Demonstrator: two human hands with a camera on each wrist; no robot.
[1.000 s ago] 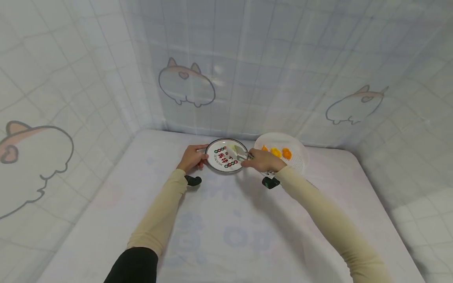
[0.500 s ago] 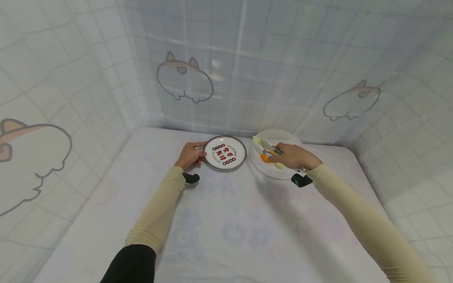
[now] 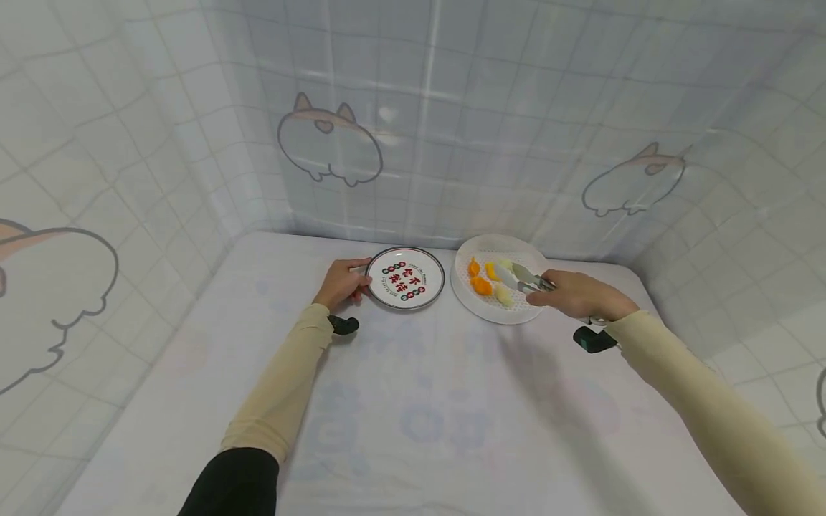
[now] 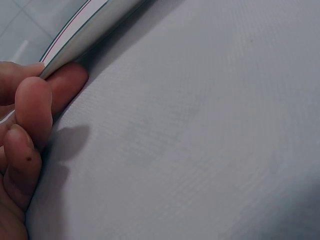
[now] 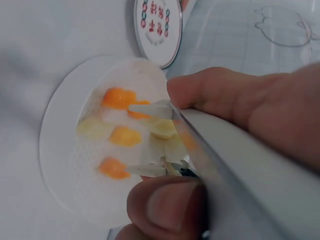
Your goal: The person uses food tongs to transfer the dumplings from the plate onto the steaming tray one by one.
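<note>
R hand (image 3: pixel 576 294) grips metal tongs (image 3: pixel 524 276), tips parted over white perforated tray (image 3: pixel 516 313) w/ orange (image 3: pixel 480 285) & pale yellow (image 3: pixel 504 296) food pieces; tongs look empty. L hand (image 3: pixel 340 284) pinches rim of printed plate (image 3: pixel 405 278), fingers curled, prob. to steady it on tablecloth (image 3: pixel 413 401). Plate sits just left of tray, bare of food.

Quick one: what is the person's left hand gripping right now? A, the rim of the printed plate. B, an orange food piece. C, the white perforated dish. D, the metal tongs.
A: the left hand holds the near-left rim of the printed plate, while the right hand holds the tongs over the white perforated dish.
</note>
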